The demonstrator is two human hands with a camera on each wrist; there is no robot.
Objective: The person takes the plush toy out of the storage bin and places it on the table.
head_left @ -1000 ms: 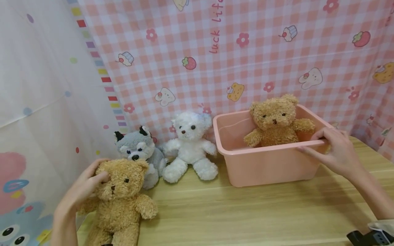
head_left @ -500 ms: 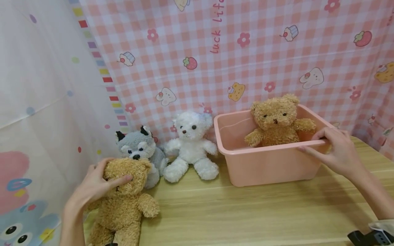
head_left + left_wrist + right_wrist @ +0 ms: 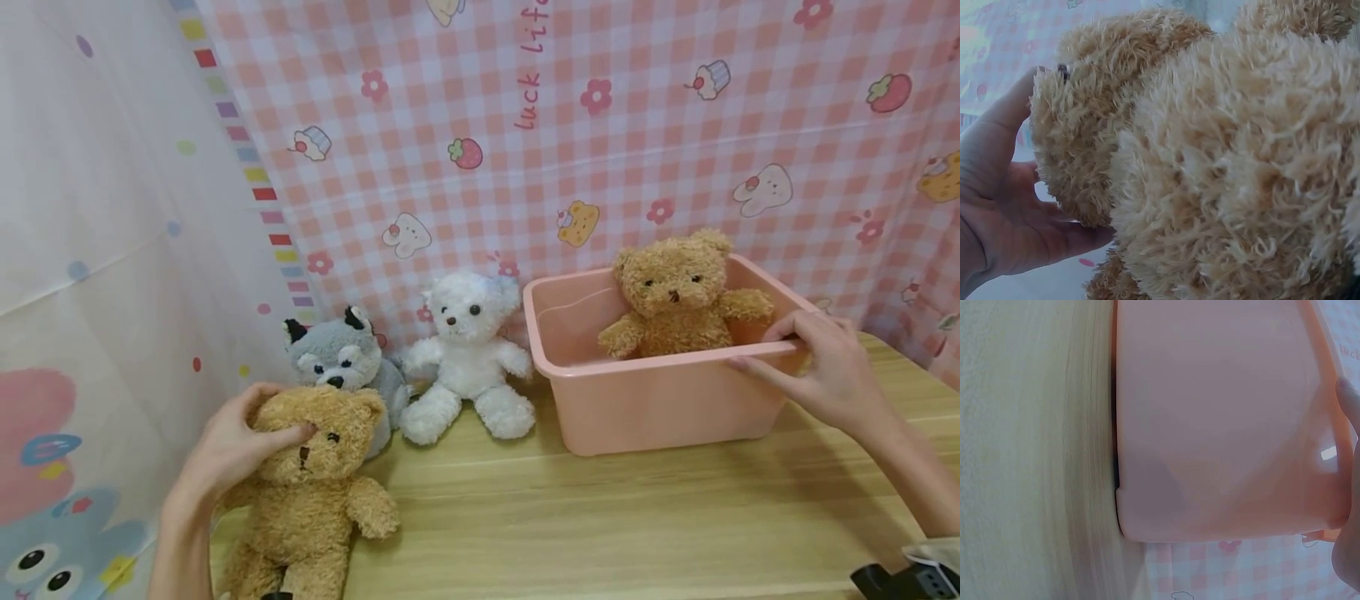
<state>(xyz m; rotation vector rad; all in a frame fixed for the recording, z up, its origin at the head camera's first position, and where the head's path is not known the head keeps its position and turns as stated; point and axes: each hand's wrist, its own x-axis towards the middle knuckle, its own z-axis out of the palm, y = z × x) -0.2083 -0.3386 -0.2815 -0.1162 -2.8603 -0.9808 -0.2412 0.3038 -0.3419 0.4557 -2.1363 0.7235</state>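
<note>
My left hand (image 3: 238, 437) grips a light brown teddy bear (image 3: 303, 517) by the head, thumb across its face, at the table's left front. The left wrist view shows the thumb and fingers round the head of the bear (image 3: 1235, 169), whose fur fills most of that view. At the right, my right hand (image 3: 825, 367) holds the front right rim of a pink plastic bin (image 3: 667, 408), thumb outside and fingers over the edge. Inside the bin sits a second brown teddy bear (image 3: 675, 292), its head and arms above the rim. The bin's side wall (image 3: 1210, 425) fills the right wrist view.
A grey and white plush husky (image 3: 341, 358) sits behind the held bear, partly hidden by it. Beside it, a white teddy bear (image 3: 468, 358) leans near the checked cloth (image 3: 480, 208) at the back. Everything stands on a wooden table (image 3: 600, 517); a pale curtain (image 3: 112, 208) hangs at left.
My left hand has shifted right, its thumb coming across the bear's face, and the held bear has moved slightly right. The right hand stays on the bin's rim.
</note>
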